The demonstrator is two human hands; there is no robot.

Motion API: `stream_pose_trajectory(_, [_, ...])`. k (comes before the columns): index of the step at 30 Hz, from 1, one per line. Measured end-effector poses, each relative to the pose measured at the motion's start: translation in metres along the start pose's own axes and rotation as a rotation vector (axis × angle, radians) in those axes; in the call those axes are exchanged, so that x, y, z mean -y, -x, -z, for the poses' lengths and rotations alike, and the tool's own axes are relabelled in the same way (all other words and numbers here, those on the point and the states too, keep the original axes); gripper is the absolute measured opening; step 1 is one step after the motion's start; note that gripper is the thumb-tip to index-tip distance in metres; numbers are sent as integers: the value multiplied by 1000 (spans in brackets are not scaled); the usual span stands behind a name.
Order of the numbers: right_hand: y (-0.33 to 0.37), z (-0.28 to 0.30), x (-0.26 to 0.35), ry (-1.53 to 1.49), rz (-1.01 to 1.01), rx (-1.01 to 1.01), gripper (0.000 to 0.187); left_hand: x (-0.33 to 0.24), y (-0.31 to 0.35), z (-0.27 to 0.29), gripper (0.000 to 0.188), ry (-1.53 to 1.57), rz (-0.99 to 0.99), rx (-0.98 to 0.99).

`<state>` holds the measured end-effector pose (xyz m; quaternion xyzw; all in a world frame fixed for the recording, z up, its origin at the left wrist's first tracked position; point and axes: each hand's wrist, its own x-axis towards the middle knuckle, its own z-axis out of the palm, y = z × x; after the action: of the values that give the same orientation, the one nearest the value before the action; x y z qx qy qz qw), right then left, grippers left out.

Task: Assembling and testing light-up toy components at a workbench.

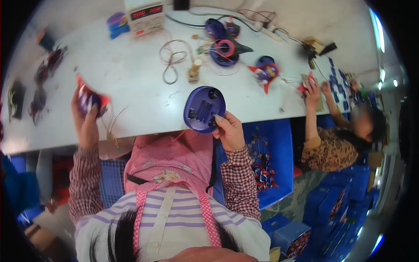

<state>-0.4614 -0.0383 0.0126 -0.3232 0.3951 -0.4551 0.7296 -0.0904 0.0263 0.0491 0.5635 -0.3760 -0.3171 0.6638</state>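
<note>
My left hand (pixel 88 127) is closed around a purple toy shell (pixel 89 101) with red pointed fins, held over the left part of the table. Thin wires (pixel 111 126) dangle beside it toward the front edge. In my right hand (pixel 231 132) is an oval purple plastic toy base (pixel 196 94), pinched at its lower right rim between thumb and fingers. The base faces up, showing a battery compartment (pixel 204 111) and small black wheels; I see no batteries in it. It is held above the table's front edge, apart from the shell.
On the white table (pixel 144 102) are a power supply (pixel 146 19), a looped cable (pixel 174 56), a wire spool (pixel 224 49) among purple parts, and another finned toy (pixel 266 72). A blue bin (pixel 279 161) stands right of my lap. A co-worker (pixel 334 146) handles a toy at right.
</note>
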Motion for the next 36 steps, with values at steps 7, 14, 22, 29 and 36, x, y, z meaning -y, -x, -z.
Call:
stream_pose_trajectory(7, [-37,-51,-11,425,-114,25,24,56,-71,12,60,-94,-25,41])
stream_pose_trajectory(14, [-64,-64,-17,591,-154,27,26,74,-100,22,60,-277,28,-92])
stream_pose_trajectory(22, [-84,-49,7,1183,216,-147,42,90,-102,70,65,-468,21,-73])
stream_pose_trajectory(29, [-138,-55,18,1091,708,115,34,42,-55,78,52,-685,-167,-210])
stream_pose_trajectory(36, [-130,-71,27,495,223,23,22,2,10,-64,38,-634,-95,429])
